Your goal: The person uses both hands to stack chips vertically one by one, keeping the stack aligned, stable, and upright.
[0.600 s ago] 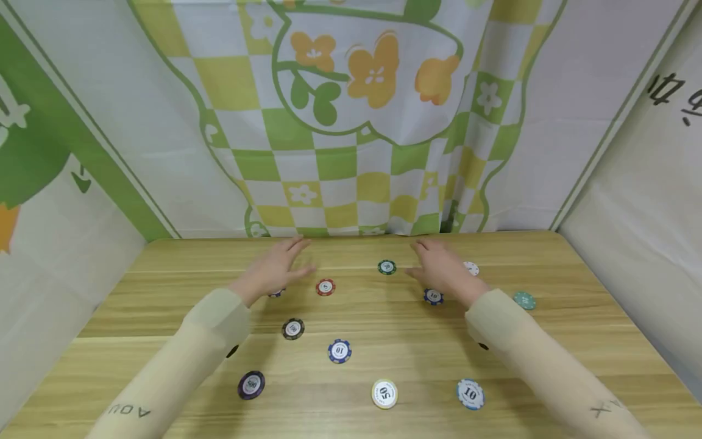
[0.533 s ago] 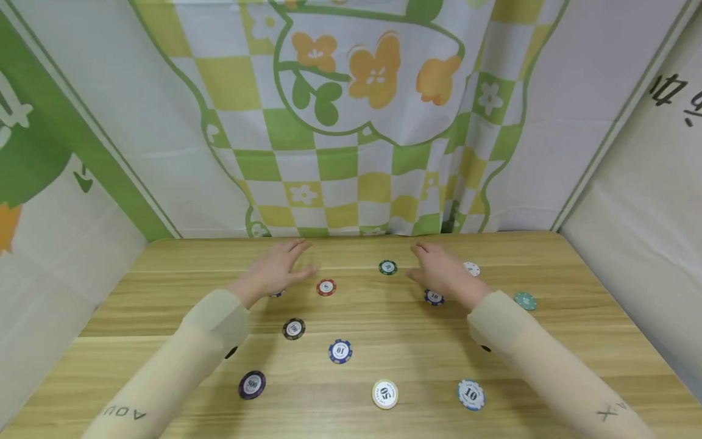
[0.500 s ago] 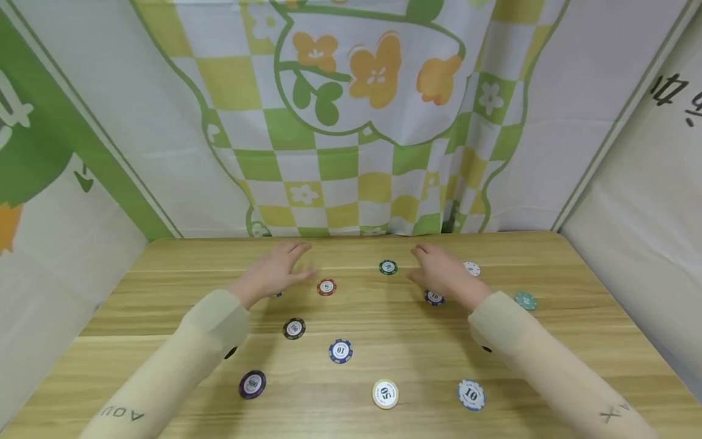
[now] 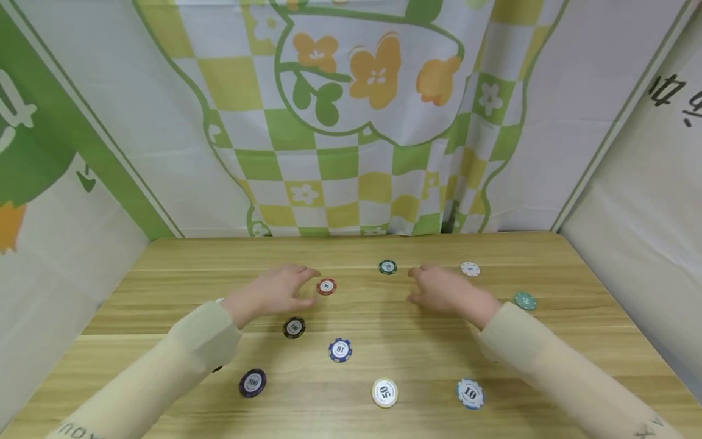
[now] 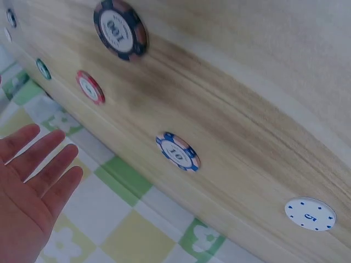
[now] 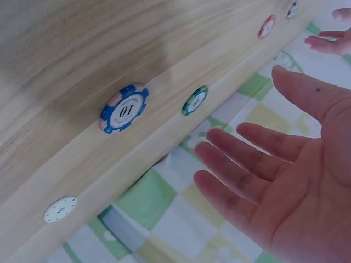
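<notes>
My left hand hovers over the table with fingers extended and holds nothing. Its fingertips lie beside a red poker chip; a black 100 chip is just below the palm. A blue 10 chip shows in the left wrist view but is hidden by that hand from the head. On the other side my right hand is also held above the wood, its palm bare and fingers spread in the right wrist view. Another blue 10 chip is covered by it in the head view. A dark green chip lies between the hands.
Scattered on the wooden table are a white chip, a teal chip, a blue chip, a purple chip, a yellow-edged chip and a light-blue-edged chip. A patterned curtain hangs behind.
Both hands have drawn back toward the person. The white chip at right is now fully uncovered, while the blue chip by the right hand has gone out of sight. The chips lie still.
</notes>
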Demonstrator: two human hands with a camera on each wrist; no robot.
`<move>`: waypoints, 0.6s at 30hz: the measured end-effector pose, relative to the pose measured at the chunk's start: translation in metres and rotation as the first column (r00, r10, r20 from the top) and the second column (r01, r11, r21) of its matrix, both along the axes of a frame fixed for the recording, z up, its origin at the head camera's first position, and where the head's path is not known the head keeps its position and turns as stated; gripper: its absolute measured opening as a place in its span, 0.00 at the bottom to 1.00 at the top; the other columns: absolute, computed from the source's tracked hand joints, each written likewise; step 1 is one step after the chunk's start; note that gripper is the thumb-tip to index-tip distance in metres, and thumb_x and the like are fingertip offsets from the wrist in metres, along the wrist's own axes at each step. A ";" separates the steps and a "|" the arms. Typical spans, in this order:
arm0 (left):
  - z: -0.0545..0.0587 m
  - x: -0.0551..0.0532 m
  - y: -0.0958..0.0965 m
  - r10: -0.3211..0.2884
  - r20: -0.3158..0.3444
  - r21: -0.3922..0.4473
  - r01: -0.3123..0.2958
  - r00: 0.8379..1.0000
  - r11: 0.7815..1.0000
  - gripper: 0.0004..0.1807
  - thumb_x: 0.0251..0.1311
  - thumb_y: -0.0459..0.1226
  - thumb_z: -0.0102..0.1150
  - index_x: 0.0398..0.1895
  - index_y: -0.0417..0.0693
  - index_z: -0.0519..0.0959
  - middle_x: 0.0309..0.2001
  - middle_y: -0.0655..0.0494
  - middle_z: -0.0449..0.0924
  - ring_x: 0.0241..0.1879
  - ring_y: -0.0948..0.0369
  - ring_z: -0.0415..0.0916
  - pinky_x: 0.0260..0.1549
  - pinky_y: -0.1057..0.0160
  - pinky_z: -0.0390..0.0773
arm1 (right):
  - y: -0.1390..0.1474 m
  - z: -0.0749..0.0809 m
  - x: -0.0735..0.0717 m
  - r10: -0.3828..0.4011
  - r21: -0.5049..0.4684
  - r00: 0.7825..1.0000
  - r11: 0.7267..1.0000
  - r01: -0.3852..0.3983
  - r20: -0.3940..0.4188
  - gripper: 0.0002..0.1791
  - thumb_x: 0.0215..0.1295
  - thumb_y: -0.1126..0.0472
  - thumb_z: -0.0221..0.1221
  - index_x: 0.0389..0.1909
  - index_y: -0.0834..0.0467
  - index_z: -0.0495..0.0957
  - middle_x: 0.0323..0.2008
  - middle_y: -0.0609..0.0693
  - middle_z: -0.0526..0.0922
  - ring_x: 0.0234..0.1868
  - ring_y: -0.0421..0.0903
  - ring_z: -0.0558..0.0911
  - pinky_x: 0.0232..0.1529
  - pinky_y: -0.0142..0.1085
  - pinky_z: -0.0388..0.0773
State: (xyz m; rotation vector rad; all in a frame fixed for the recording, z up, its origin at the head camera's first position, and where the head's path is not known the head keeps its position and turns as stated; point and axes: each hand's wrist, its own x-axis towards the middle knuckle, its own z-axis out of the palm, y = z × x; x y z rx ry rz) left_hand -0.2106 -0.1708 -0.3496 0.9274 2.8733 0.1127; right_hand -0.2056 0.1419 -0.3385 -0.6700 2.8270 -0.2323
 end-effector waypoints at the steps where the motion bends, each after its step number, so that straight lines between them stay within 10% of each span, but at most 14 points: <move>1: 0.000 0.002 0.001 -0.011 -0.003 -0.007 0.011 1.000 1.000 0.33 0.58 0.53 0.51 0.61 0.41 0.65 0.58 0.42 0.69 0.56 0.46 0.67 0.55 0.48 0.65 | 0.000 0.001 0.002 0.004 -0.002 1.000 1.000 -0.004 0.015 0.30 0.61 0.52 0.55 0.59 0.66 0.65 0.57 0.63 0.70 0.56 0.59 0.71 0.55 0.50 0.67; 18: -0.004 0.037 0.028 -0.185 -0.029 0.055 0.186 0.982 0.981 0.26 0.54 0.50 0.56 0.51 0.43 0.73 0.49 0.50 0.76 0.50 0.53 0.72 0.50 0.55 0.70 | 0.001 0.006 0.033 0.050 0.036 0.992 0.998 -0.054 0.116 0.25 0.59 0.54 0.58 0.53 0.65 0.70 0.50 0.62 0.75 0.52 0.58 0.74 0.50 0.51 0.70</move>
